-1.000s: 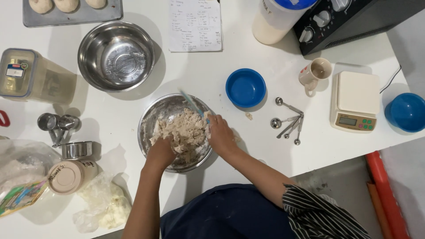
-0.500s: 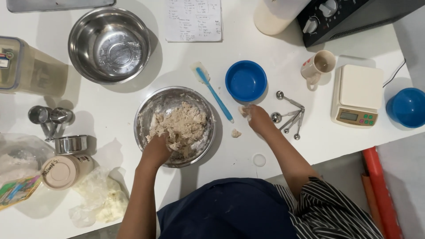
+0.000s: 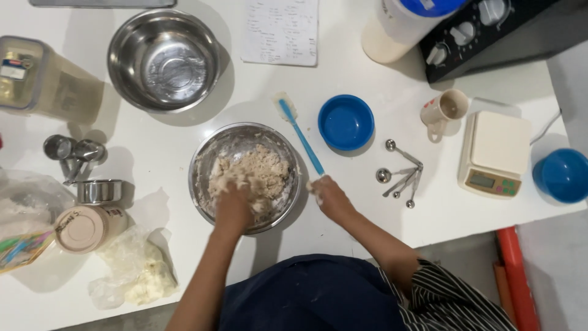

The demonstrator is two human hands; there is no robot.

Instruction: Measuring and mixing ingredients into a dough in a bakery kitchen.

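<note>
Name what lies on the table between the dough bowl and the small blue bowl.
In the head view, a blue-handled spatula lies slantwise on the table between the dough bowl and the small blue bowl; the right hand rests at its handle end.

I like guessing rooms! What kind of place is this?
Probably a home kitchen set up for baking: a steel bowl of dough, measuring spoons, a kitchen scale and a small oven on a white counter.

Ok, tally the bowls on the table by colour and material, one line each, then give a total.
Blue bowls: 2, one beside the spatula, one at the right edge.
Steel bowls: 2, an empty one at the top, and one of dough with the left hand in it.
Total: 4
</note>
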